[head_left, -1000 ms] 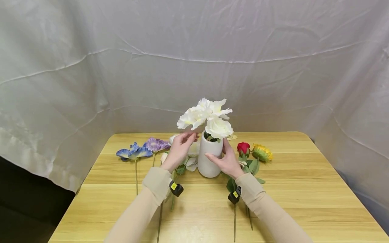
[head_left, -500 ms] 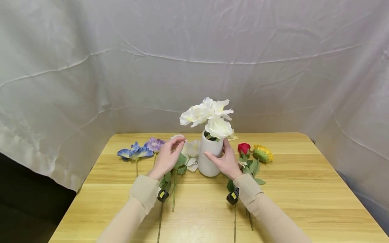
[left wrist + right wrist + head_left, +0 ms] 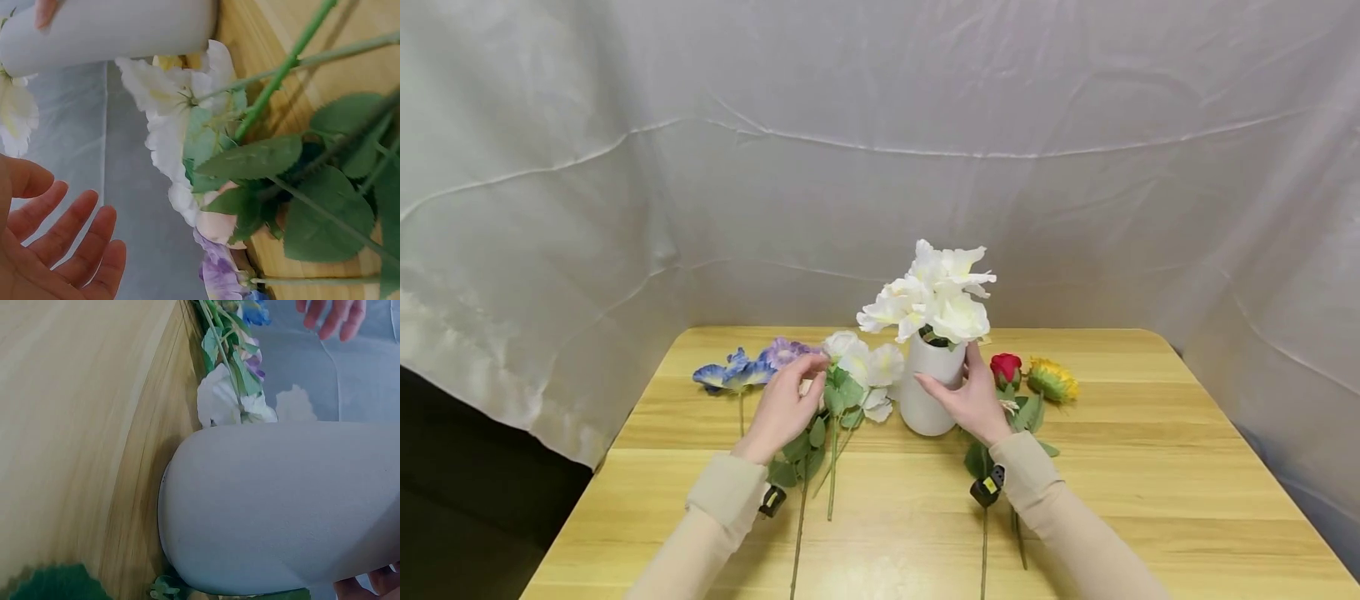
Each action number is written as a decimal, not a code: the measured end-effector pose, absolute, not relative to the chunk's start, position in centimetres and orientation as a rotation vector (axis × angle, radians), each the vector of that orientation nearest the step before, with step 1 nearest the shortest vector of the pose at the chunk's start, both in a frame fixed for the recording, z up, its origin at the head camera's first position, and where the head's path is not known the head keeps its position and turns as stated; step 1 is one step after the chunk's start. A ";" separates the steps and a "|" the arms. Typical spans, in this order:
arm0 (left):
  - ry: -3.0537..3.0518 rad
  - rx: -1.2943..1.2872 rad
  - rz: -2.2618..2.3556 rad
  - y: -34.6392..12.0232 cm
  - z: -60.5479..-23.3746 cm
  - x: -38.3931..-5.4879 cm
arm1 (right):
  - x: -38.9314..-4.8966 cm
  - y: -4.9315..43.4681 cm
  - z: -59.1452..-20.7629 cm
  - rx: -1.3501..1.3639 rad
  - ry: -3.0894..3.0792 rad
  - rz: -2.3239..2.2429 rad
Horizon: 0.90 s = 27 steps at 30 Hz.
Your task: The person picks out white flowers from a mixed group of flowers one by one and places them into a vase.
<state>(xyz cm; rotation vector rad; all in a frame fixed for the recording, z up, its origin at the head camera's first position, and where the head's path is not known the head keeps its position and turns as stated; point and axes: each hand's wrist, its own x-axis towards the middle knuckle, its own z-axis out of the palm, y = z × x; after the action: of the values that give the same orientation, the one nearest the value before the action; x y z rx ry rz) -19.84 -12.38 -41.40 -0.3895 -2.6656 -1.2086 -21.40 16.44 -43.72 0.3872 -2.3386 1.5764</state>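
Observation:
A white vase [image 3: 925, 404] stands on the table, leaning slightly, with several white flowers [image 3: 958, 315] in its mouth. My right hand [image 3: 972, 402] grips the vase from its right side, thumb in front; the right wrist view shows the vase's smooth body [image 3: 275, 500] and a few fingertips [image 3: 381, 581] against it. My left hand [image 3: 784, 407] hovers left of the vase, above the lying flowers. In the left wrist view this hand [image 3: 62, 256] has loosely bent, spread fingers and holds nothing. White flowers [image 3: 868, 367] with green leaves [image 3: 842, 392] lie close beside the vase.
Blue [image 3: 733, 372] and purple [image 3: 784, 352] flowers lie at the left. To the right of the vase are a red rose [image 3: 1006, 368] and a yellow sunflower [image 3: 1052, 379]. Stems point toward the front of the wooden table [image 3: 1150, 500]. Grey cloth [image 3: 880, 192] hangs behind.
My left hand has drawn away from the vase's flowers, leftward and down. My right hand keeps its hold, and the vase with its white flowers has shifted slightly to the right.

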 end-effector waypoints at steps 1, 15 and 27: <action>-2.674 -0.391 -1.197 -12.6 -41.6 -19.8 | -21.4 16.5 -43.7 0.392 -2.342 1.556; -2.785 -0.486 -0.817 -13.7 -43.4 -18.4 | -20.8 16.5 -43.6 0.306 -2.385 1.499; -2.817 -0.629 -0.660 -11.3 -43.8 -17.8 | -16.6 16.8 -43.9 0.069 -2.230 1.576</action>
<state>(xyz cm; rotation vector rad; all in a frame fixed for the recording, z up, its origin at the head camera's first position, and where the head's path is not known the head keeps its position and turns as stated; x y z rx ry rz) -17.80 -11.28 -43.80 -0.6292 -2.8166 -0.6599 -16.63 16.82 -43.93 0.0692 -2.2299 1.5761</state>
